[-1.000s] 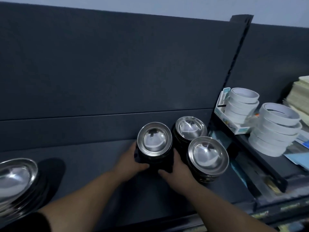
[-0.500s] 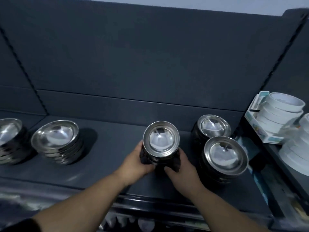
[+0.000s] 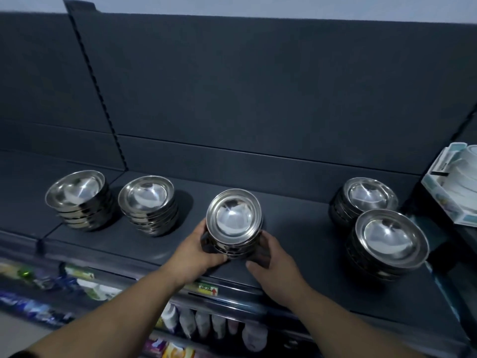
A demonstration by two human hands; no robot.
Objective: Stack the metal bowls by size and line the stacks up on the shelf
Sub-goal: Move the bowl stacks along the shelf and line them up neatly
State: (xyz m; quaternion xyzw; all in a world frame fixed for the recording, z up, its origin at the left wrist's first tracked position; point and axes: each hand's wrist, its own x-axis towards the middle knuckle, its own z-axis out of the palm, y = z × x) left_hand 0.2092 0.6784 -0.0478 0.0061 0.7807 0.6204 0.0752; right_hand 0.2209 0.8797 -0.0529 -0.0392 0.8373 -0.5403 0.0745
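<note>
A stack of small metal bowls (image 3: 234, 218) stands in the middle of the dark shelf (image 3: 296, 244). My left hand (image 3: 197, 250) grips its left side and my right hand (image 3: 273, 259) cups its right side near the base. Two stacks of wider bowls sit to the left, one at the far left (image 3: 77, 195) and one beside it (image 3: 147, 200). At the right stand a rear stack (image 3: 366, 196) and a larger front stack (image 3: 389, 239).
A box of white tape rolls (image 3: 456, 184) sits on the neighbouring shelf at the far right. A slotted upright (image 3: 103, 99) runs up the back panel at left. Packaged goods (image 3: 214, 324) hang below the shelf's front edge.
Both hands have carried the small stack leftward, away from the two right-hand stacks toward the shelf's middle. The view has swung left, bringing the two left stacks fully into sight.
</note>
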